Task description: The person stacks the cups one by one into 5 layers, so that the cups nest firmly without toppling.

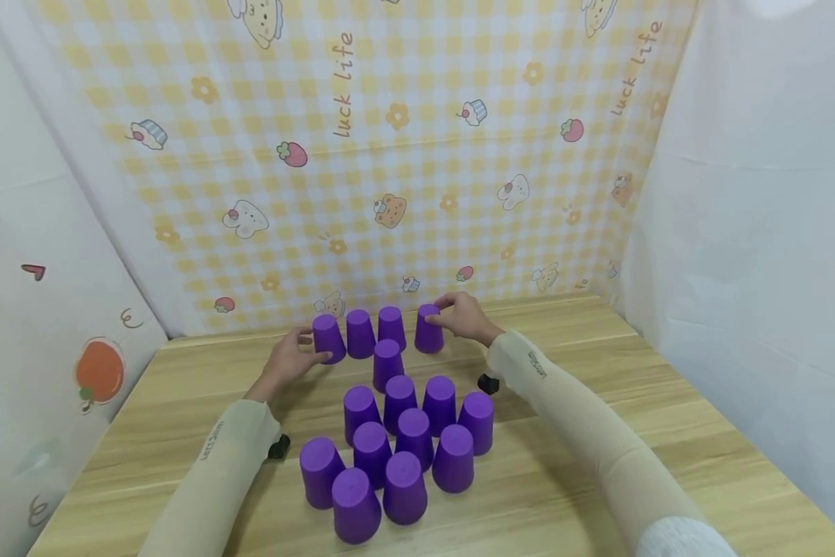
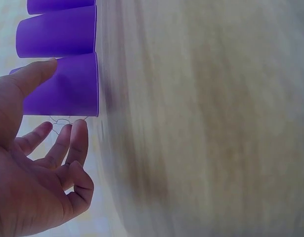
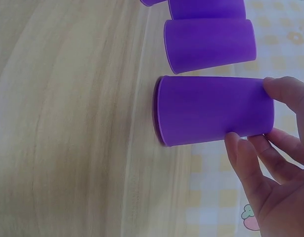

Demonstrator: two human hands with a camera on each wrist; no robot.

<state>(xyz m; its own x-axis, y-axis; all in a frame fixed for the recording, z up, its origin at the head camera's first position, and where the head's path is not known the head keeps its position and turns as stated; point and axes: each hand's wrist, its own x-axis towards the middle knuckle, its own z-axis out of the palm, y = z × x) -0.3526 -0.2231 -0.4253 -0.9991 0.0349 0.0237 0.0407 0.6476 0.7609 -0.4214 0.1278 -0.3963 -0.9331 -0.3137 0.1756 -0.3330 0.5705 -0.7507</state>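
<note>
Four purple cups (image 1: 361,334) form a row between the person's hands (image 1: 292,360) (image 1: 464,316).

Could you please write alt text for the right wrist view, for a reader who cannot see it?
A person's right hand grips an upside-down purple cup near its narrow end. More purple cups stand close by on a wooden table, with a yellow-and-white checked cloth behind. The view is turned sideways.

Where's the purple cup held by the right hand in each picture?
Head: the held cup, right end of the back row, just below centre.
Left wrist: not in view.
Right wrist: the held cup is lowest, right of centre.
Shared landmark: the yellow-checked backdrop, visible in all three.
</note>
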